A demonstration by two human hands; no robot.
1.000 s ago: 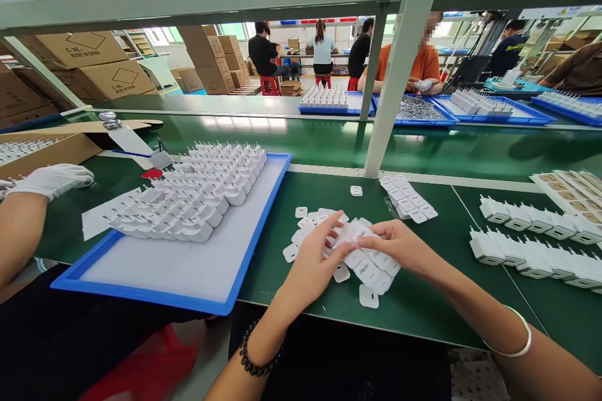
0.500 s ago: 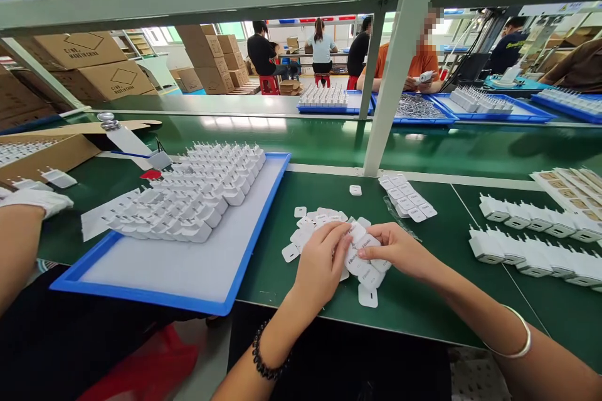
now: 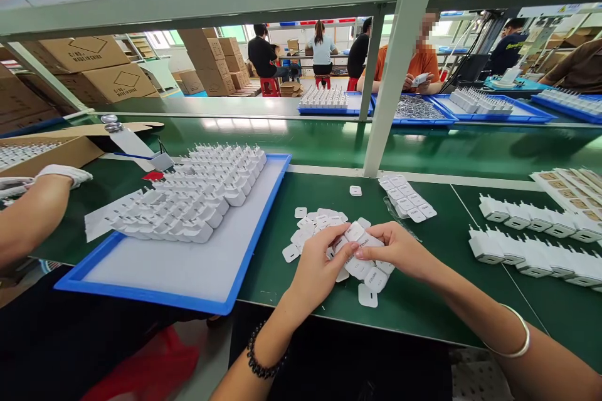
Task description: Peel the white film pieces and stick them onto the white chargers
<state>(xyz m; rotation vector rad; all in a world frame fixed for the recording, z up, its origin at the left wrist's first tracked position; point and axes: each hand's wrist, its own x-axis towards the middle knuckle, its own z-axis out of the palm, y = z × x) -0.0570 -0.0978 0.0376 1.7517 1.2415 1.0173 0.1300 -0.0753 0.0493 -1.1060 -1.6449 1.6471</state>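
Note:
A sheet of white labels (image 3: 360,268) with dark printed text is pinched between my two hands above the green table. My left hand (image 3: 324,263) grips its left side with thumb and fingers. On its right edge, my right hand (image 3: 397,249) holds it between thumb and forefinger. Loose white square pieces (image 3: 301,238), each with a small slot, lie in a pile beneath and to the left of my hands. One more piece (image 3: 367,295) rests near the table edge. Behind my right hand lie further label sheets (image 3: 407,198).
A blue-rimmed tray (image 3: 251,244) with rows of white plug adapters (image 3: 197,200) stands at left, beside a co-worker's gloved hand (image 3: 66,173). More adapters (image 3: 531,216) line up at right. A metal post (image 3: 399,69) rises behind the table. People sit beyond.
My hands have shifted slightly, and the label sheet between them is bent differently. At left, the co-worker's gloved hand has moved up and to the right.

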